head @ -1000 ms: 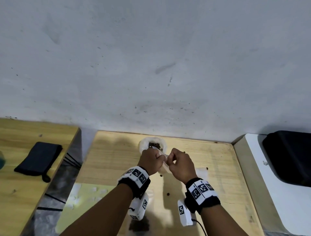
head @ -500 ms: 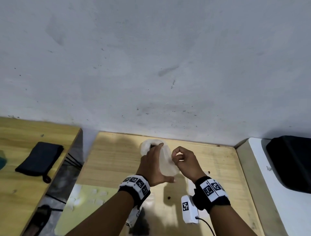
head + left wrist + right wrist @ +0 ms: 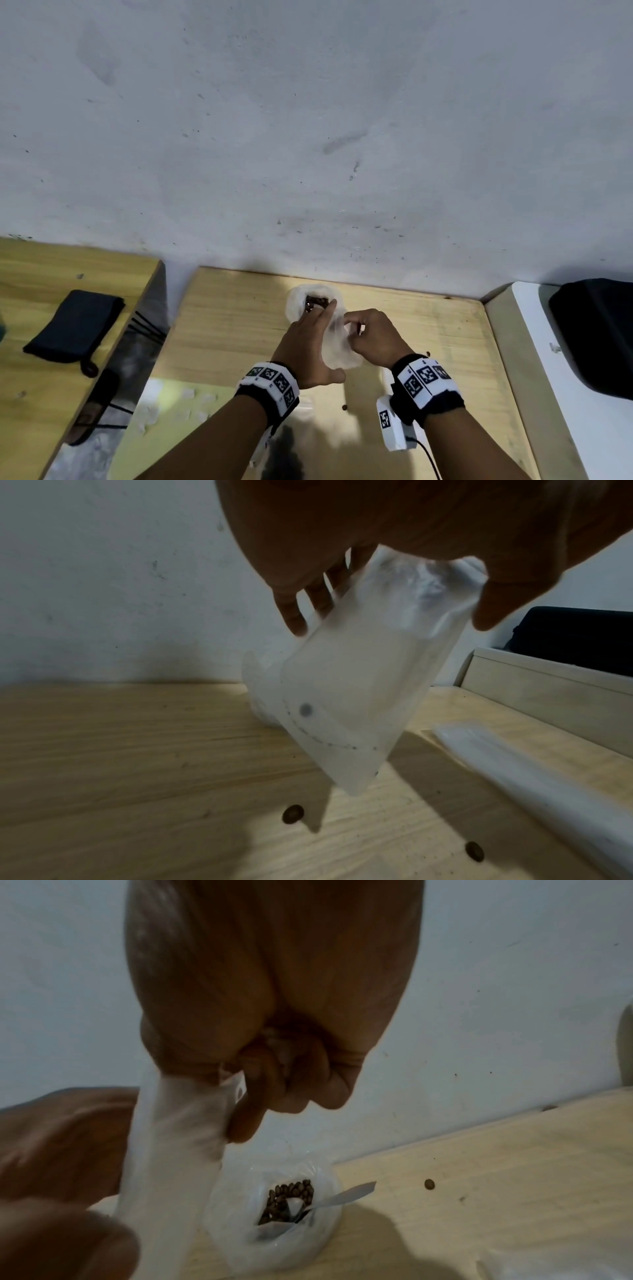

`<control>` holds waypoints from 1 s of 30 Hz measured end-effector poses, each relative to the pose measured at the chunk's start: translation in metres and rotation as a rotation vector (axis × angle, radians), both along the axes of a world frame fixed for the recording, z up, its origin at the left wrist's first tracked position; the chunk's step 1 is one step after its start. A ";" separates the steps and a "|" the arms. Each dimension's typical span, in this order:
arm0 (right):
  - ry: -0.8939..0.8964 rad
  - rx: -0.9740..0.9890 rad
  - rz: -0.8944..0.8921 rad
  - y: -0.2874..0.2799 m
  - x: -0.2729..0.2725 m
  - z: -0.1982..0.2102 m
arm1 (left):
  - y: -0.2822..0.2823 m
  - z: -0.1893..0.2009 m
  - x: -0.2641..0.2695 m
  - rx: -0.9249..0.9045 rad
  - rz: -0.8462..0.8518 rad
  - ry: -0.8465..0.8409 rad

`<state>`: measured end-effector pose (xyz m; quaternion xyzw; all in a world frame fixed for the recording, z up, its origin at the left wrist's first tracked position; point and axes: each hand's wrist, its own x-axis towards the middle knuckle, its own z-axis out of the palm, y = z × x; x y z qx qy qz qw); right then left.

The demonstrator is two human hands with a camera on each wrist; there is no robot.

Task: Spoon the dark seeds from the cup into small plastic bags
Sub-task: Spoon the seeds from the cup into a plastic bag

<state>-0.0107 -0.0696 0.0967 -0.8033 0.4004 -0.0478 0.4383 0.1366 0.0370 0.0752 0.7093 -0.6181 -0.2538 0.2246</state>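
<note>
A small plastic bag (image 3: 339, 346) hangs above a wooden counter (image 3: 222, 329), its lower corner clear of the surface. The right hand (image 3: 375, 337) pinches its top edge, grip clenched on the plastic. The left hand (image 3: 306, 346) lies flat against its side, grip released, fingers straight. Just behind, the cup (image 3: 295, 305) of dark seeds (image 3: 317, 303), spoon (image 3: 342, 1196) inside, stands near the counter's far edge by the wall (image 3: 308, 137). Bare wood spreads either side; a loose seed (image 3: 293, 814) lies below the bag.

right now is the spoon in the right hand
No, the spoon rests in the cup with the seeds, while the right hand pinches the bag.
</note>
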 end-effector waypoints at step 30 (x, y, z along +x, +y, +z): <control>0.418 0.179 -0.335 -0.034 0.005 -0.068 | -0.020 -0.040 0.077 0.414 0.510 0.611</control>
